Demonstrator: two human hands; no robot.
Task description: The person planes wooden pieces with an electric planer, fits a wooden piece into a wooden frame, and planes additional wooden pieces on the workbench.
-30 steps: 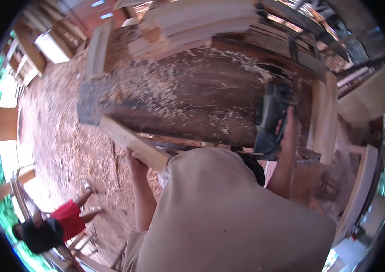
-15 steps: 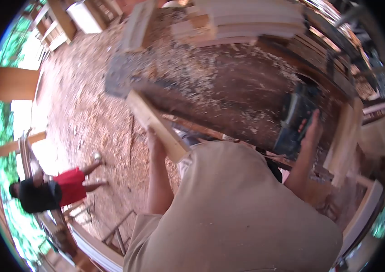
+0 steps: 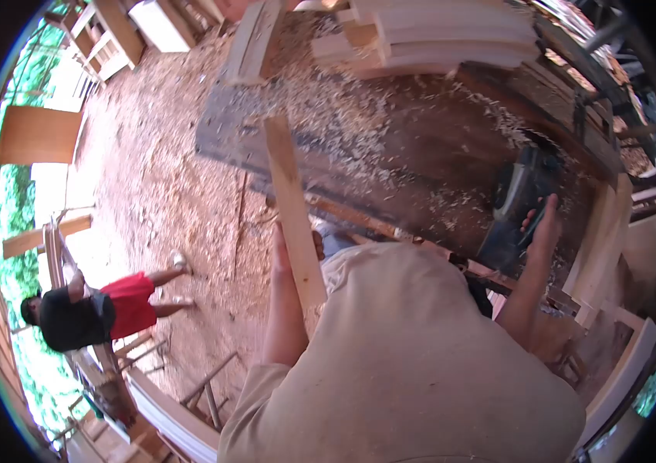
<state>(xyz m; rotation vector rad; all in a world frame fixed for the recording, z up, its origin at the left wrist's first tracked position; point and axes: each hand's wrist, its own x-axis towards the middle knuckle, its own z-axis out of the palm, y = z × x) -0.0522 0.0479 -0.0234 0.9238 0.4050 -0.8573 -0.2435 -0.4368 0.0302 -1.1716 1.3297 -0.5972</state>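
A pale wooden board point(image 3: 295, 208) is gripped in my left hand point(image 3: 282, 245), its far end over the near left edge of the workbench point(image 3: 420, 147). The fingers are partly hidden behind the board. On the right of the bench, my right hand point(image 3: 546, 228) is wrapped round the side of a dark power tool point(image 3: 515, 204), which rests on the bench top. Wood shavings point(image 3: 359, 127) lie over the bench, thickest at its left and middle.
Stacked pale boards point(image 3: 451, 35) lie at the bench's back, and more planks point(image 3: 602, 239) along its right end. A short beam point(image 3: 255, 42) sits at the back left corner. A person point(image 3: 92, 309) in red shorts stands at the left on the shaving-strewn floor point(image 3: 158, 170).
The board in my left hand has turned more upright in view. My right hand stays on the power tool. The whole view has shifted, so the bench appears further right.
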